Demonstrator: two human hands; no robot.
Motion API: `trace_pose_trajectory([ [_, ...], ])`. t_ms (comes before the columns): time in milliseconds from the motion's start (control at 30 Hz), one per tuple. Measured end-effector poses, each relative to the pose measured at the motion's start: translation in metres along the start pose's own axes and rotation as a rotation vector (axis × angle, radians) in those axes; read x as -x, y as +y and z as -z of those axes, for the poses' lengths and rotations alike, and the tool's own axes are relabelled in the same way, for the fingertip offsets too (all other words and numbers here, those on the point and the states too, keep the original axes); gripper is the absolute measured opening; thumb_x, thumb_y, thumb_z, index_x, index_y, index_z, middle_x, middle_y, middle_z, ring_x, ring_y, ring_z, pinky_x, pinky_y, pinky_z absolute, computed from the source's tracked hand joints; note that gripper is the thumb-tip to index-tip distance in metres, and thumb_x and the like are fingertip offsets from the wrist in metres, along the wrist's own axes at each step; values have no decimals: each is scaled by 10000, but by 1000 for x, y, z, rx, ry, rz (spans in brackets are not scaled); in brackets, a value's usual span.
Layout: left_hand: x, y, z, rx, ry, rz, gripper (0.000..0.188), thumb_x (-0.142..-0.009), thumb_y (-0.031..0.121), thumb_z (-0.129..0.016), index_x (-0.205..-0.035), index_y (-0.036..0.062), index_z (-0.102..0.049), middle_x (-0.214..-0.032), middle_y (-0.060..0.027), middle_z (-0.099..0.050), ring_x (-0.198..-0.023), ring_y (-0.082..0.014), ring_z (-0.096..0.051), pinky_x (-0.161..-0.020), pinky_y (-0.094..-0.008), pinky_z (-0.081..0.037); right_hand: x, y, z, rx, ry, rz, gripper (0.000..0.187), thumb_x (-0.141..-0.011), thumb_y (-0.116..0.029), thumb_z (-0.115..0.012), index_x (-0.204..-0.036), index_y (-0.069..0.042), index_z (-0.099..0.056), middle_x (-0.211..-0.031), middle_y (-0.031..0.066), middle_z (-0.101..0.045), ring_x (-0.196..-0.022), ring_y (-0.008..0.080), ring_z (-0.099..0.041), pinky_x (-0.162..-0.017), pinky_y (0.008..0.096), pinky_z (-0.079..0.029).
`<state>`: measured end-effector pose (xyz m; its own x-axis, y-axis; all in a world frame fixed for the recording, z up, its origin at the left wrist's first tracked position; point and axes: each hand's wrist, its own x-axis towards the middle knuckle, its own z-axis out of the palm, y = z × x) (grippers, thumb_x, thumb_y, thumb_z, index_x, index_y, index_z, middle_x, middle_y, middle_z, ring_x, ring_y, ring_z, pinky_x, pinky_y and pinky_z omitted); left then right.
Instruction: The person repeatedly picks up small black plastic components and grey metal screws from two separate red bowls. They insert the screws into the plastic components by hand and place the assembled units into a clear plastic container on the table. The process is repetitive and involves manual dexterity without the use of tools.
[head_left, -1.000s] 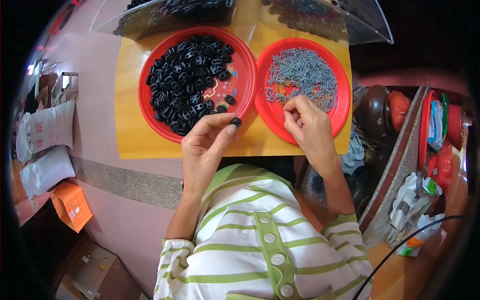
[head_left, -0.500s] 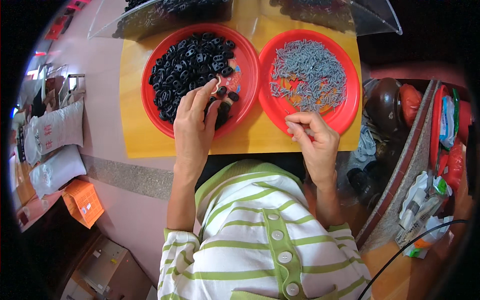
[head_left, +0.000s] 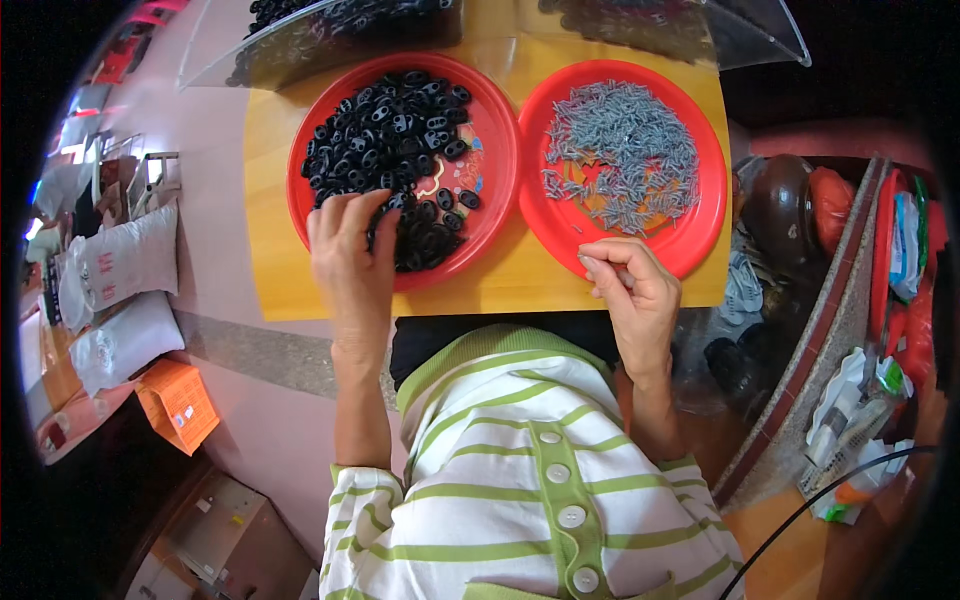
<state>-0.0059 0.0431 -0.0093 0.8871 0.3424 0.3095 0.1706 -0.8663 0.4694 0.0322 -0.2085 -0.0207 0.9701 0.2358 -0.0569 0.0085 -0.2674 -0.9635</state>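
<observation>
My left hand (head_left: 352, 262) is over the lower left of a red plate (head_left: 490, 225) heaped with small black two-holed plastic parts (head_left: 375, 135). Its thumb and index finger come close together at the pile; whatever they pinch is lost against the black parts. At the lower rim of a second red plate (head_left: 708, 225), my right hand (head_left: 638, 298) is closed, thumb pressed to index finger. Small grey pieces, seemingly screws, show within its curled fingers. That plate carries a spread of small grey screws (head_left: 625, 140), with a single screw (head_left: 577, 230) lying apart near my fingertips.
Both plates rest on a yellow board (head_left: 480, 295). Behind them stand clear bins (head_left: 390, 40) of black parts. White sacks (head_left: 125, 255) and an orange box (head_left: 178, 405) lie at left. A brown jar (head_left: 780, 205) and a ledge (head_left: 800, 310) stand at right; a black cable (head_left: 800, 500) crosses lower right.
My left hand has drawn back left and down from the middle of the black parts, its fingers curling in. The right hand stays pinched near the screw plate's rim. The view has shifted slightly.
</observation>
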Motion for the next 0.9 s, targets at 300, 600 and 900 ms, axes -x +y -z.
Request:
trace_pose_trajectory([
  [300,-11,6,3,-13,-59,-53,159,-737,63,-698,-893,68,-668,-837,-81,-572,-803,-260,-534,-716,-354,-446,-5,1,0,61,-9,19,85,-816,4,-639,-898,-5,-618,-833,75,-614,-710,134,-588,-596,248,-466],
  [600,-18,6,-14,-116,2,-41,209,-758,107,-691,-952,54,-635,-894,-89,-568,-851,-273,-519,-758,-368,-429,-7,-3,-1,147,-43,70,73,-822,-27,-643,-887,-15,-611,-809,70,-610,-677,140,-583,-584,267,-462],
  [900,-43,15,-20,-140,-15,-172,236,-746,136,-698,-965,72,-642,-865,-79,-549,-832,-257,-510,-759,-365,-417,-8,-2,-2,149,-31,92,72,-818,-31,-648,-880,-22,-613,-781,66,-603,-624,140,-563,-565,264,-451],
])
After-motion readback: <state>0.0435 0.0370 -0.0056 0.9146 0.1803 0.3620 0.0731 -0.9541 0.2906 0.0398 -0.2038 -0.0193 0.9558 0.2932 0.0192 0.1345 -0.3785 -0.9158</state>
